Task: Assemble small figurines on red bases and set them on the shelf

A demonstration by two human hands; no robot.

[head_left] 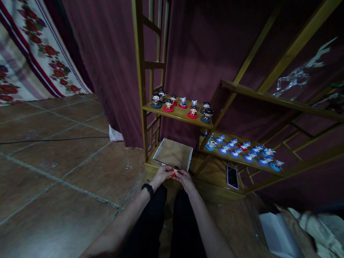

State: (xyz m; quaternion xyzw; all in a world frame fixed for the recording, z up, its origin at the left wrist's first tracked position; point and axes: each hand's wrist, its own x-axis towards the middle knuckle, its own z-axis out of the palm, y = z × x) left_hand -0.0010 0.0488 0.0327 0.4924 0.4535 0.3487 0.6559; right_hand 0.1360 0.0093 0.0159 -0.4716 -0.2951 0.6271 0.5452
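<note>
Between my two hands is a small figurine (175, 171) with dark hair and a red base. My left hand (162, 174), with a dark band at the wrist, grips it from the left. My right hand (185, 178) has its fingers closed on the other side. Just behind the hands lies a shallow open cardboard box (173, 152) with pale walls, on the bottom shelf. Similar figurines on red and dark bases, such as a red-based figurine (168, 106), stand in groups on the wooden shelf (177, 114) above.
Several blue and purple figurines (237, 153) line the lower right shelf. A phone (232, 177) lies on the bottom board (206, 172). Higher right stands a clear deer-like ornament (295, 77). Wooden posts (139, 71) frame the unit. A white box (279, 234) sits on the floor at right.
</note>
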